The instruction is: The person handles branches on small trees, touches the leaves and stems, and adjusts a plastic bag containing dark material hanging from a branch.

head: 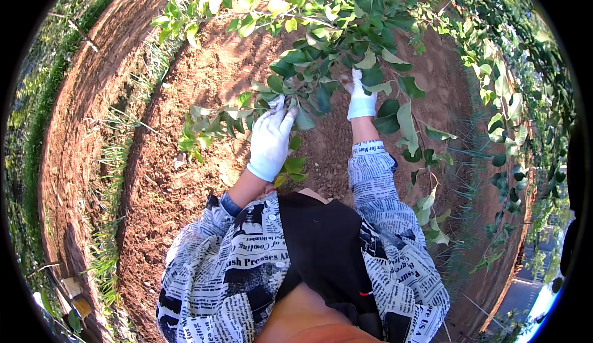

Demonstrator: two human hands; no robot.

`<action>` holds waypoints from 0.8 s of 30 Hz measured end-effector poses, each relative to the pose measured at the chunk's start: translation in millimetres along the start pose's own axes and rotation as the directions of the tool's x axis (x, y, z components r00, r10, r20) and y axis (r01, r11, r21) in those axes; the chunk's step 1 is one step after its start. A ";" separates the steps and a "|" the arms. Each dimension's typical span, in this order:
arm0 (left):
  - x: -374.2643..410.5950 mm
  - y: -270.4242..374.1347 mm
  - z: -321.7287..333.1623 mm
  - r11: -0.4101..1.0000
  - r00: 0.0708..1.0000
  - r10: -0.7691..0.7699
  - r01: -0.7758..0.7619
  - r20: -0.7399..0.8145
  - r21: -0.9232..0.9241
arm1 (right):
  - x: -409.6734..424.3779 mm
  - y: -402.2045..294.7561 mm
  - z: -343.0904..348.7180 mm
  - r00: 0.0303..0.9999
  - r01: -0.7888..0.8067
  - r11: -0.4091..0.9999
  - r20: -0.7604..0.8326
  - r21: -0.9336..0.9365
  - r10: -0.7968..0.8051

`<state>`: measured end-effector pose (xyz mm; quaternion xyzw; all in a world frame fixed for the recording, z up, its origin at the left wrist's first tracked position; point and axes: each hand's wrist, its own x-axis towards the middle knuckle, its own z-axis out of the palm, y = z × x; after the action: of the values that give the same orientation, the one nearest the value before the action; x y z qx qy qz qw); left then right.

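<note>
My left hand (271, 141), in a white knit glove with soiled fingertips, reaches up to the hanging leaves of a tree branch (319, 76). Its fingers lie close together against a green leaf (303, 118). Just beyond them is a small crumpled whitish piece (277, 103); I cannot tell whether it is held or part of the glove. Further right, my right hand (362, 99), gloved the same way, reaches in among the leaves. Foliage covers part of its fingers, so whatever they grip is hidden.
Dry brown soil (185, 181) lies under the branch. A leafy side branch (273, 14) stretches left across the top, and more foliage (505, 88) hangs at right. Strips of grass (111, 231) border the bare ground. A small pale box-like object (72, 287) sits at lower left.
</note>
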<state>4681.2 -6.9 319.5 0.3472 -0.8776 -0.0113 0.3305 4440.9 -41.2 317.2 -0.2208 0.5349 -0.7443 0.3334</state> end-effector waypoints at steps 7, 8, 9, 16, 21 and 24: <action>-1.2 -26.9 -9.2 0.994 0.996 -0.087 0.087 0.000 0.070 | 58.5 57.8 22.4 0.978 0.061 0.998 0.199 0.015 -0.062; -0.2 -29.5 -11.5 0.992 0.996 -0.088 0.086 0.010 0.090 | 55.2 58.1 32.1 0.973 0.118 0.989 0.207 -0.085 -0.099; 1.0 -31.3 -14.6 0.993 0.996 -0.088 0.088 0.002 0.077 | 52.7 59.5 41.0 0.967 0.176 0.967 0.219 -0.184 -0.134; -0.3 -38.6 -21.6 0.986 0.993 -0.113 0.111 0.013 0.125 | 57.4 82.6 76.4 0.977 0.059 0.997 0.203 0.053 -0.068; -2.2 -35.7 -25.1 0.981 0.992 -0.125 0.120 0.018 0.149 | 44.8 60.0 78.6 0.975 0.169 0.972 0.175 -0.165 -0.140; -3.8 -46.0 -24.0 0.985 0.995 -0.104 0.104 -0.004 0.139 | 44.5 55.9 83.8 0.953 0.282 0.921 0.188 -0.268 -0.237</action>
<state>4725.1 -34.5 324.7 0.4147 -0.8574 0.0320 0.3031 4482.5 -139.7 290.9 -0.3925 0.5778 -0.6758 0.2352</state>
